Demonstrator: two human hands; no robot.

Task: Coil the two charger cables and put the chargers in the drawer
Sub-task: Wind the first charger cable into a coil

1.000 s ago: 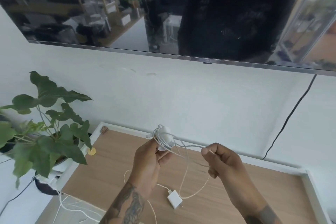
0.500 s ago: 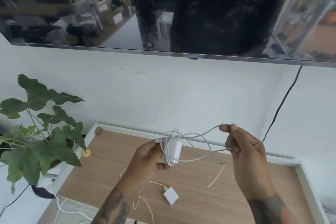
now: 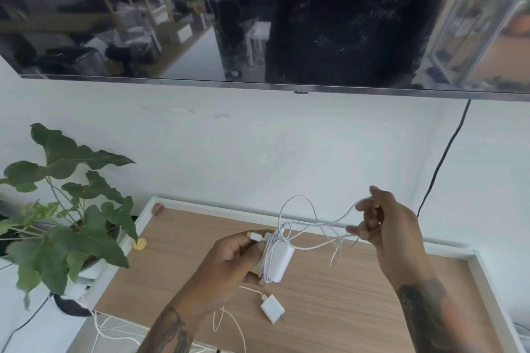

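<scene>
My left hand (image 3: 229, 259) grips a white charger brick (image 3: 279, 264) above the wooden cabinet top (image 3: 329, 295), with a few turns of its white cable (image 3: 312, 226) wound round it and one plug end pinned under the thumb. My right hand (image 3: 381, 223) holds the loose part of that cable up and to the right, fingers partly spread, a big loop standing in the air between the hands. A second white charger (image 3: 272, 310) lies flat on the wood below my left hand, its cable (image 3: 229, 324) trailing uncoiled toward the front edge. No drawer is in view.
A leafy potted plant (image 3: 66, 226) stands at the left of the cabinet. A wall-mounted TV (image 3: 258, 17) hangs above, with a black cord (image 3: 441, 163) running down the wall at right. White cables (image 3: 114, 332) lie on the floor at lower left. A small yellow disc (image 3: 140, 244) sits on the cabinet's left rim.
My right hand has swung up and out to the right, carrying the cable over the charger brick and throwing a new loop. My left hand has stayed shut on the brick.
</scene>
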